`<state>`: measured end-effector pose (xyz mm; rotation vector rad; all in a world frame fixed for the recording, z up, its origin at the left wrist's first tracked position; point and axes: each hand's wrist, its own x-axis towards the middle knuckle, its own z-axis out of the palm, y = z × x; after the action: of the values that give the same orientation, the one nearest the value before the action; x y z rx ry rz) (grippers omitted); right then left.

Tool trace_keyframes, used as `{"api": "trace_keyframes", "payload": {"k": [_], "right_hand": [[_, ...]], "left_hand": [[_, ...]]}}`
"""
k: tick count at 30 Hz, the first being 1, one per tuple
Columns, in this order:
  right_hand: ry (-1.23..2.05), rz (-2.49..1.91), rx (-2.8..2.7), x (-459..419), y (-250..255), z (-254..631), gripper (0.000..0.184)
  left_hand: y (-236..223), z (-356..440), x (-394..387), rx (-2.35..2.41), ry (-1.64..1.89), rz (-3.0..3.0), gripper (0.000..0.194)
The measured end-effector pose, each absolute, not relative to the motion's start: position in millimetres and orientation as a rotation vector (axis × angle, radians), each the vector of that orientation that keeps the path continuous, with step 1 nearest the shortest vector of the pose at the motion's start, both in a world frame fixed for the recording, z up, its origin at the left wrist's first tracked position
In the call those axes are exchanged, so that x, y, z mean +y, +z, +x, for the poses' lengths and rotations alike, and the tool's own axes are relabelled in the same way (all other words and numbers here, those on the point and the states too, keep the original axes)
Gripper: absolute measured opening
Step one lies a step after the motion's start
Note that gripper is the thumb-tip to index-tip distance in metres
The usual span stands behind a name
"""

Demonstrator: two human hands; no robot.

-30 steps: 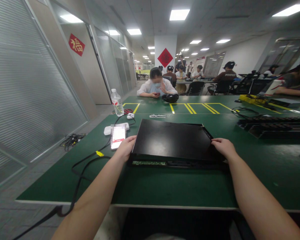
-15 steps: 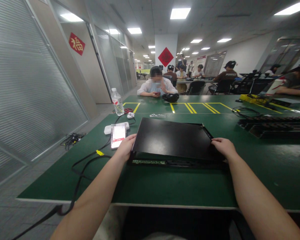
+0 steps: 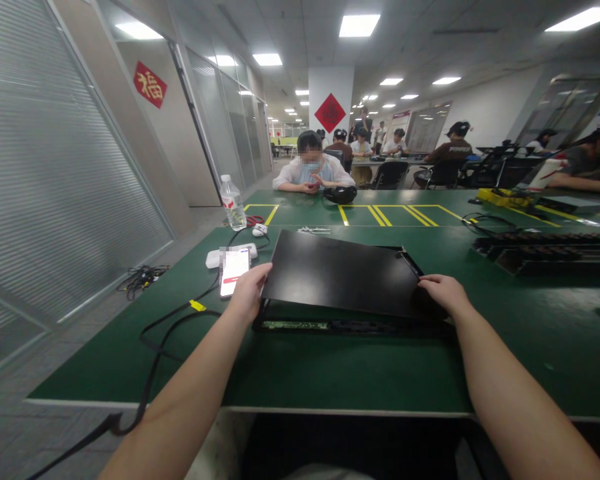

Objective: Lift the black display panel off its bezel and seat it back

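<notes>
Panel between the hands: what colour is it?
The panel is black, best seen in the head view.

bare forearms (image 3: pixel 183 390), bare hands (image 3: pixel 247 292)

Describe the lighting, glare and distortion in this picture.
Head view: the ceiling light is blown out to white; soft glare sits on the black panel; the phone screen is bright and partly pixelated; the left wall leans, likely wide-lens distortion; below the green table, deep shadow hides detail.

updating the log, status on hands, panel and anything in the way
Left hand gripping black panel, right hand at its right edge. Panel tilted, left side raised above circuit board. Smartphone beside left hand.
</notes>
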<state>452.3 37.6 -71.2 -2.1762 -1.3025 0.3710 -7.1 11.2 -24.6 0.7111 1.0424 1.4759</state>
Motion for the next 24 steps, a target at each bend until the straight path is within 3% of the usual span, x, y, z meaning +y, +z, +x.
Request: {"api": "trace_keyframes", "payload": {"k": [6, 19, 24], "right_hand": [[0.386, -2.108, -1.301, 36, -72, 449, 0.018], [0.461, -2.028, -1.089, 37, -72, 452, 0.025], [0.610, -1.838, -0.900, 35, -72, 453, 0.018]], "left_hand": [[-21, -3, 4, 1.020, 1.482, 0.858, 0.047], [-13, 3, -4, 0.924, 1.561, 0.934, 0.058], [-12, 4, -5, 0.908, 1.564, 0.932, 0.057]]}}
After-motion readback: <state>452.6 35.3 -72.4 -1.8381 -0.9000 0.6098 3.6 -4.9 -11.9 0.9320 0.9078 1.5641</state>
